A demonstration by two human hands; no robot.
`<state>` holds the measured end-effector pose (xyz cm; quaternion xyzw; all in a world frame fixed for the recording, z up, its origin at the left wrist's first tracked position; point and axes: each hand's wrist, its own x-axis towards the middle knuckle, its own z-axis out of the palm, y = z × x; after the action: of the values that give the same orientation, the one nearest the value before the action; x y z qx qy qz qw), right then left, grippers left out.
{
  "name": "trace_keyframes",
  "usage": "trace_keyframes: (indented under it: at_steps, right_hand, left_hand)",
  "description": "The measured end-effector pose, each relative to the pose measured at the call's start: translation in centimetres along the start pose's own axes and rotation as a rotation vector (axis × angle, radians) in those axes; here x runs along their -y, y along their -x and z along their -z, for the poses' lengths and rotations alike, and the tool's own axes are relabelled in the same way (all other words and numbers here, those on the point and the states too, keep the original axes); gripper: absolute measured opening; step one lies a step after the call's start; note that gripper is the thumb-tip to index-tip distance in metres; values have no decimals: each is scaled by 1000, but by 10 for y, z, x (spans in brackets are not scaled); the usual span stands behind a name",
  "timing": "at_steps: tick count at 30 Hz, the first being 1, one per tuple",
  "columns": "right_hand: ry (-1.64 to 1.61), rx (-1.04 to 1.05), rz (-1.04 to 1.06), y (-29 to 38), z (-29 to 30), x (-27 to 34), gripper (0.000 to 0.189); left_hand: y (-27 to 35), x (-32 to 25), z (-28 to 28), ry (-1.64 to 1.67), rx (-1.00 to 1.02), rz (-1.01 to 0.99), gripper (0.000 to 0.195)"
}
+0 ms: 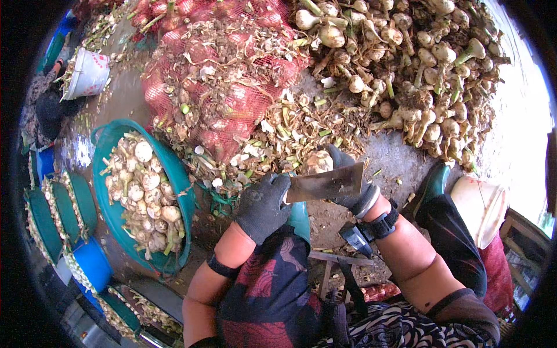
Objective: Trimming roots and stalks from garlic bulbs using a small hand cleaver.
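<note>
My left hand [263, 208], in a dark knit glove, grips the handle of a cleaver [326, 182]. Its broad rectangular blade points to the right, across the front of my right hand [357, 196]. That hand is gloved too and holds a garlic bulb [317, 162] just beyond the blade's upper edge. The blade hides part of the right hand's fingers. Whether the blade touches the bulb, I cannot tell. Below both hands a teal rubber boot [299, 219] shows between my forearms.
To the left stands a green plastic basin [185, 217] of trimmed garlic bulbs [148, 187]. Ahead lies a red mesh sack [243, 104] under dry peelings [289, 126]. Untrimmed garlic [426, 78] is heaped at right, near a white bucket [474, 209]. Another person [50, 104] sits at far left.
</note>
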<state>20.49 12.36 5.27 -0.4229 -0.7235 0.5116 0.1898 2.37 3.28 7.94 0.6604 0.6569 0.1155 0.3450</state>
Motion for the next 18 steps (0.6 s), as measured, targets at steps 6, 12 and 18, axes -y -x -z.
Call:
trace_keyframes:
  at_steps: [6, 12, 18]
  right_hand:
    - [-930, 303, -383, 29, -2, 28, 56]
    - [-267, 115, -128, -1, 16, 12, 70]
    - [-1073, 44, -206, -9, 14, 22, 68]
  left_hand:
    - [27, 109, -37, -258, -52, 322, 29]
    - [11, 58, -37, 419, -168, 242, 20]
    - [9, 31, -23, 1111, -78, 466, 20]
